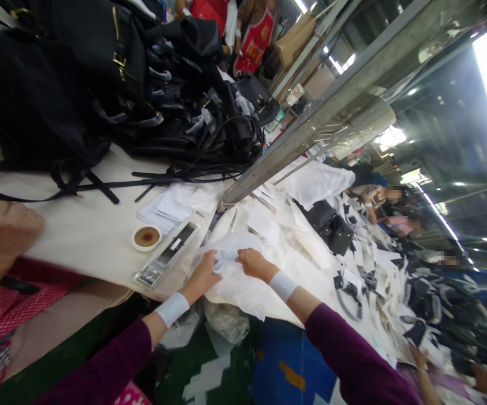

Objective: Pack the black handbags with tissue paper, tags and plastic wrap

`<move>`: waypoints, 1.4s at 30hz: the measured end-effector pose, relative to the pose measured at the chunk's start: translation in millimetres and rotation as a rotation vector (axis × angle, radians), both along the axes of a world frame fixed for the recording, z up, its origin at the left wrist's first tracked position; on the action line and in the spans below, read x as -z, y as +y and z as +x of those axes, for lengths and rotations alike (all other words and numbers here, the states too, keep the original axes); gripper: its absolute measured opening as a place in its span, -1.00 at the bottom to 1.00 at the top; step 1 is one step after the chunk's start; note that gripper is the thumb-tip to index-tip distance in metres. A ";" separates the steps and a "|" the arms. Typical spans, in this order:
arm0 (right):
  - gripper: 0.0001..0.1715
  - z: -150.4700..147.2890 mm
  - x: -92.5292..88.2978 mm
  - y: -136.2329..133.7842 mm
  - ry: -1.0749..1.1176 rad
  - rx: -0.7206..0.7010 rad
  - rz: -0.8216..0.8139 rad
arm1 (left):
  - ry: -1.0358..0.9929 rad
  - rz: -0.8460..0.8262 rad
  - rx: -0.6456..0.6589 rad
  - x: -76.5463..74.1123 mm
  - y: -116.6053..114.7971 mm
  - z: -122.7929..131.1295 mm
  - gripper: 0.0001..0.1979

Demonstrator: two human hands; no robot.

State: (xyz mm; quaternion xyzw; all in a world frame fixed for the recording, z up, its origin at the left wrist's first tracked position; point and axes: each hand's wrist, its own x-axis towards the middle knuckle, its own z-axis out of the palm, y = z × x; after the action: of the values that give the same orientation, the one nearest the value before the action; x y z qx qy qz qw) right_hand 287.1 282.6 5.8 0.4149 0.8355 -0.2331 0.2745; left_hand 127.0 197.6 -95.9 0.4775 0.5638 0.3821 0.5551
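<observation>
Between my hands lies a thin, whitish, see-through wrapping sheet [235, 286], bunched up on the table near its front edge. My left hand [202, 277] is closed on a crumpled, bluish-white part of it. My right hand [255, 264] is closed too, pinching the sheet a little to the right. What its fingertips hold is partly hidden. Pale bands wrap both wrists. Just left of my left hand lies a clear flat case [168, 253] with a dark strip inside. Next to the case stands a small white round dish [147, 238] with brown contents.
Black bags [176, 90] with straps are heaped at the back left. A metal post [294, 132] rises slantwise behind my hands. White papers [165, 209] and a black bag [330, 228] lie on the table. A co-worker's hand [9, 230] rests at the left.
</observation>
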 end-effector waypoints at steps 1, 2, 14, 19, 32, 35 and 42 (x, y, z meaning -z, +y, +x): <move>-0.71 -0.2 -5.7 -5.9 0.001 -0.052 0.006 | 0.015 0.031 0.001 -5.5 -4.5 -2.2 -0.19; -0.71 -0.5 -11.1 -11.2 0.006 -0.095 0.005 | 0.043 0.074 0.007 -11.2 -9.0 -4.9 -0.18; -0.81 -1.4 -94.2 13.1 0.518 0.008 0.285 | 0.060 0.356 -0.030 -92.8 23.4 -85.6 -0.87; -0.77 6.8 -129.0 39.2 0.680 0.380 -0.005 | -0.421 0.023 -0.016 -136.7 61.0 -110.8 -0.57; -0.63 25.1 -123.3 20.8 0.903 0.749 -0.340 | -0.543 0.012 -0.002 -158.4 75.1 -113.7 -0.44; -0.63 26.7 -119.8 16.1 0.907 0.777 -0.318 | -0.566 -0.031 -0.039 -155.7 74.8 -111.0 -0.44; -0.64 28.2 -116.0 11.7 0.937 0.829 -0.330 | -0.523 -0.032 -0.063 -162.0 72.5 -111.1 -0.46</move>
State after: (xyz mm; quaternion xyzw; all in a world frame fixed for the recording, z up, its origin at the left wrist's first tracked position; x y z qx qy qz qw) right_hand 315.4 294.3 121.8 0.5098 0.5904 -0.6016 -0.1720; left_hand 16.0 270.0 66.0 0.3359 0.4217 0.5007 0.6772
